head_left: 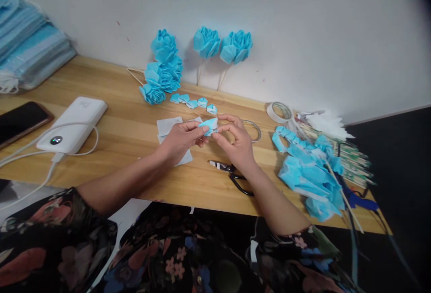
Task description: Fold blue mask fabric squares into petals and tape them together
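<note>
A small folded blue-and-white petal [209, 125] is held between both hands above the table. My left hand [185, 136] pinches its left side between thumb and fingers. From the right, my right hand [235, 142] grips the petal's other edge with thumb and forefinger. Several finished blue petals [191, 104] lie in a row just beyond the hands. Pale sheets [168, 126] rest under and beside my left hand. Black-handled scissors [240, 185] lie below my right hand, partly covered by the wrist. A roll of tape [253, 131] sits behind that hand, partly hidden.
Blue flowers on sticks [163, 66] lean at the back, with two more [235, 46] against the wall. A phone [22, 122], a cabled power bank [74, 124] and stacked masks [30, 41] occupy the left. Crumpled blue pieces [311, 174], a tape roll [279, 112] and a blue glue gun [362, 201] crowd the right.
</note>
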Available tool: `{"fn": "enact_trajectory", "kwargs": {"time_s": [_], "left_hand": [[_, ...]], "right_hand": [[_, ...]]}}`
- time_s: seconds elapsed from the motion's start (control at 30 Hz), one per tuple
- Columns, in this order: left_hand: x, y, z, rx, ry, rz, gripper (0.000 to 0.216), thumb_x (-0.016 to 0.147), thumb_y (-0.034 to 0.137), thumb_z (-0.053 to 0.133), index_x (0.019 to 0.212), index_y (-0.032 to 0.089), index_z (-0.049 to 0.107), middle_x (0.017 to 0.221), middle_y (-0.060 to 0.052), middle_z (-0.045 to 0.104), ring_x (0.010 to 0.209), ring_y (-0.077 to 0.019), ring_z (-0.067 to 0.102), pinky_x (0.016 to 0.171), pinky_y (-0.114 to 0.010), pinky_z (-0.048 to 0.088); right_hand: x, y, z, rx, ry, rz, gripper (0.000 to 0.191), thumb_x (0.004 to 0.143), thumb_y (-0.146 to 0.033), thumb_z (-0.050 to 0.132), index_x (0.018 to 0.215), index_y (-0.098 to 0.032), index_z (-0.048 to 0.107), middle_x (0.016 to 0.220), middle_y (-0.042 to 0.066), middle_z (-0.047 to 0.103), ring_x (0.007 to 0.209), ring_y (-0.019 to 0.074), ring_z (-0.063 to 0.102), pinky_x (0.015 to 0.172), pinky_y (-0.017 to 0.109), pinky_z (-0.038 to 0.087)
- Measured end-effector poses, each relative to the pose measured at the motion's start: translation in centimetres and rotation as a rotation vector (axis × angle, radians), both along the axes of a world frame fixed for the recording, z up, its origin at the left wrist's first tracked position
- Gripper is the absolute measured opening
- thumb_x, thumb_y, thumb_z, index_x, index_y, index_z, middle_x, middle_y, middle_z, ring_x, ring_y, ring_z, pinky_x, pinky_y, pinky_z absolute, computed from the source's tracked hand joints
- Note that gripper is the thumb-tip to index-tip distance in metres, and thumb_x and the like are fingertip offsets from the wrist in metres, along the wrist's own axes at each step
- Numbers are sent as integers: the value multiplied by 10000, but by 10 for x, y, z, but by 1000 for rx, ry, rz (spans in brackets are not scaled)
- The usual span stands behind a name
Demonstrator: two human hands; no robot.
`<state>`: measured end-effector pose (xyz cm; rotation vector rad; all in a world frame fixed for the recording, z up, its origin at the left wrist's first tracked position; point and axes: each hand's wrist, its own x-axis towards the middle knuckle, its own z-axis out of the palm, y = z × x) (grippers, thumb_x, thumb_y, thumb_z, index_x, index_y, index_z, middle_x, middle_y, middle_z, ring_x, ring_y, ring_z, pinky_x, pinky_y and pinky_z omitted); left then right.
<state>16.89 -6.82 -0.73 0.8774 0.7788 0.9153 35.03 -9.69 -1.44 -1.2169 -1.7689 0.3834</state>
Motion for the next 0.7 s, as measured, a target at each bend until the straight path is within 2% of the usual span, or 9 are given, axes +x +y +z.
{"fn": "enact_trajectory", "kwargs": {"time_s": [0.2, 0.3, 0.37, 0.5, 0.63, 0.7], "left_hand": [[1, 0, -3, 24, -29, 17, 255, 682, 339, 870, 772, 135, 747, 725, -24, 693, 670, -120, 614, 607, -261, 443], [1, 1, -3, 30, -20, 12, 266, 682, 348, 873, 771, 134, 745, 721, -28, 692, 676, -126, 621, 607, -260, 446], [0, 1, -3, 32, -13, 3, 265, 687, 351, 870, 769, 132, 745, 715, -31, 692, 679, -127, 621, 612, -261, 450], [1, 1, -2, 30, -2, 5, 265, 683, 349, 867, 771, 131, 743, 707, -29, 695, 666, -122, 613, 618, -264, 455], [1, 1, -4, 45, 29, 9, 290, 655, 365, 880, 738, 131, 729, 686, -21, 688, 657, -119, 611, 621, -261, 460], [1, 1, -5, 74, 66, 5, 297, 653, 374, 879, 729, 132, 723, 671, -15, 685, 628, -109, 592, 628, -263, 465]], "right_hand": [[-1, 2, -2, -142, 159, 18, 138, 869, -351, 718, 803, -238, 673, 1173, 67, 693, 1140, 232, 655, 1051, 468, 489], [-2, 2, -3, -218, 248, 39, 168, 846, -368, 730, 786, -232, 651, 1133, 65, 698, 1105, 222, 661, 991, 424, 529], [-3, 3, -3, -276, 302, 31, 176, 829, -383, 742, 853, -237, 646, 1110, 56, 708, 1071, 214, 668, 938, 399, 554], [-3, 5, -5, -362, 368, 27, 368, 792, -429, 768, 1089, -252, 640, 1112, 56, 718, 1064, 213, 663, 878, 370, 573], [-3, 4, -3, -373, 326, 87, 184, 838, -397, 709, 877, -224, 658, 942, 26, 713, 890, 174, 670, 833, 338, 558], [-3, 3, -2, -368, 327, 102, 161, 848, -366, 689, 815, -218, 637, 867, 9, 697, 815, 156, 659, 791, 319, 551]]}}
